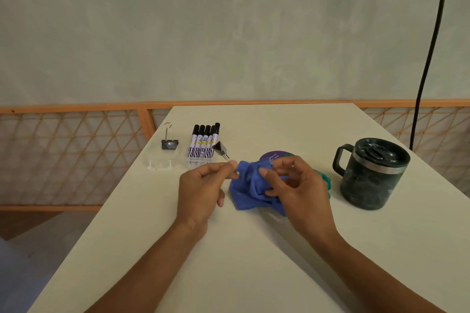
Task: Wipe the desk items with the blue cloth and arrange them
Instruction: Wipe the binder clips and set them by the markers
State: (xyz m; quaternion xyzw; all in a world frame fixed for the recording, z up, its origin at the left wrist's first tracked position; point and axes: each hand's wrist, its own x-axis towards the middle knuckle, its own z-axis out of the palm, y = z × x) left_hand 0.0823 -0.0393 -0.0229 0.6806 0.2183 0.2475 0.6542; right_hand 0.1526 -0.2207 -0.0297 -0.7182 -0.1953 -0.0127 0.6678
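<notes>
My left hand [203, 185] pinches the wire handles of a small black binder clip [220, 148], whose black body points up and away, just above the table. My right hand [295, 183] grips the bunched blue cloth [250, 193], which hangs down onto the white table [254, 262] right beside the clip's handles. A second black binder clip [169, 143] stands on a clear plastic tray [157, 160] at the left. A row of several black-capped markers [203, 145] lies next to that tray.
A dark mug with a lid and handle [371, 173] stands at the right. A round purple label [273, 156] and a teal object [326, 180] lie partly hidden behind the cloth and my right hand. A black cable [429, 53] hangs at the far right.
</notes>
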